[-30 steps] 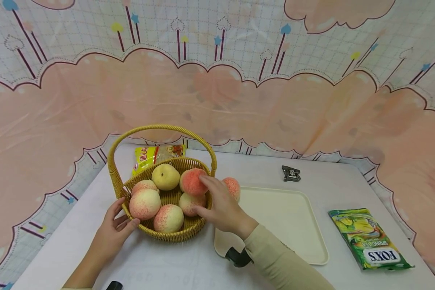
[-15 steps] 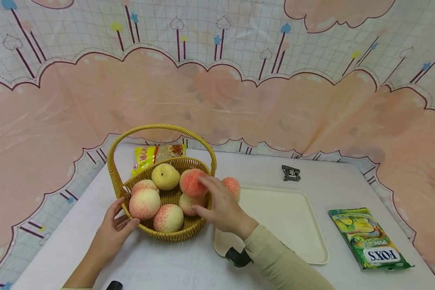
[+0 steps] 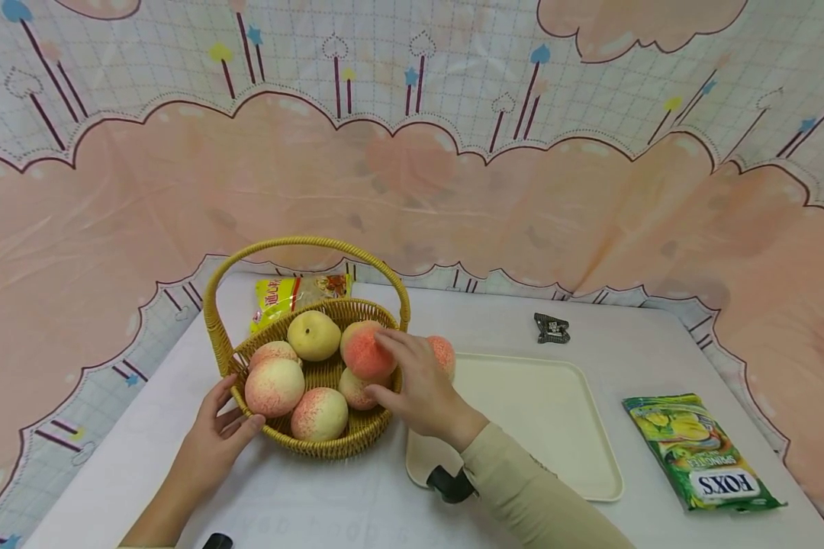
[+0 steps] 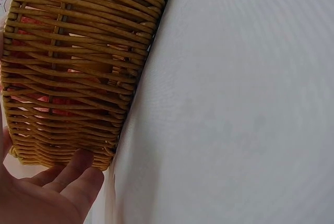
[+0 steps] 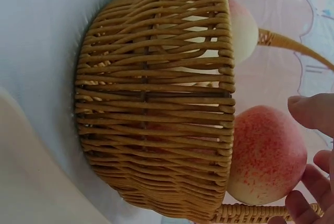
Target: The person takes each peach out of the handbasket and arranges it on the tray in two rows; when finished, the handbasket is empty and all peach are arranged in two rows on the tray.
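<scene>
A yellow wicker basket (image 3: 326, 446) with a tall arched handle holds several peaches and a round yellow fruit (image 3: 313, 335). My left hand (image 3: 213, 438) grips the basket's near left side, thumb at the rim and fingers against the outside; in the left wrist view the fingertips press low on the weave. At the basket's right side my right hand (image 3: 422, 385) reaches over the rim. Its fingertips touch a red peach (image 3: 365, 354) lying on a paler peach (image 3: 354, 390). In the right wrist view the thumb stands a little apart from this red peach (image 5: 269, 156).
A cream tray (image 3: 535, 427) lies under my right forearm, with another red peach (image 3: 443, 356) at its far left corner. Behind the basket is a yellow snack bag (image 3: 275, 301). A small black packet (image 3: 552, 329) and a green FOX'S bag (image 3: 700, 454) lie to the right.
The red peach has turned and sunk slightly toward the near side, its pointed tip now showing by the right fingertips. The left hand and the basket stay in place.
</scene>
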Available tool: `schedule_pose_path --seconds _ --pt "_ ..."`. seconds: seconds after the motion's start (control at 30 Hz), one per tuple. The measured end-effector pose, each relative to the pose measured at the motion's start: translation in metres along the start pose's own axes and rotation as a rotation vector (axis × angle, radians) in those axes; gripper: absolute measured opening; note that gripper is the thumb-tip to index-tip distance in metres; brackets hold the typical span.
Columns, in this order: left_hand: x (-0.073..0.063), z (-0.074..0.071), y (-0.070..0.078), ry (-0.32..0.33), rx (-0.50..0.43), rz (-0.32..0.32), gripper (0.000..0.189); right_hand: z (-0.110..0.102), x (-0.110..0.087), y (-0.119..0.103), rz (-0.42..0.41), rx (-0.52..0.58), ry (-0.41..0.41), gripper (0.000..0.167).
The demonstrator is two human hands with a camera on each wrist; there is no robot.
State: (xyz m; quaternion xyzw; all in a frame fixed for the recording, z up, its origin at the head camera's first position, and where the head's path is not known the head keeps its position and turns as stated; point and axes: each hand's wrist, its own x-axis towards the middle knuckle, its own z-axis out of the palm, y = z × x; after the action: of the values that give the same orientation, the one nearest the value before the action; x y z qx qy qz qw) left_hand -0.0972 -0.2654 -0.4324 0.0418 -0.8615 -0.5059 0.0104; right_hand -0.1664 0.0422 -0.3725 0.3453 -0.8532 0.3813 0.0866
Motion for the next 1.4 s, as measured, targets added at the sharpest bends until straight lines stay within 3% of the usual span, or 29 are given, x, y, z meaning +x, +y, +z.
schedule_pose_path --seconds 1.4 --pt "0.0 0.0 -0.003 -0.001 -0.009 0.008 0.084 0.011 -0.002 0.004 0.032 -0.068 0.092 0.07"
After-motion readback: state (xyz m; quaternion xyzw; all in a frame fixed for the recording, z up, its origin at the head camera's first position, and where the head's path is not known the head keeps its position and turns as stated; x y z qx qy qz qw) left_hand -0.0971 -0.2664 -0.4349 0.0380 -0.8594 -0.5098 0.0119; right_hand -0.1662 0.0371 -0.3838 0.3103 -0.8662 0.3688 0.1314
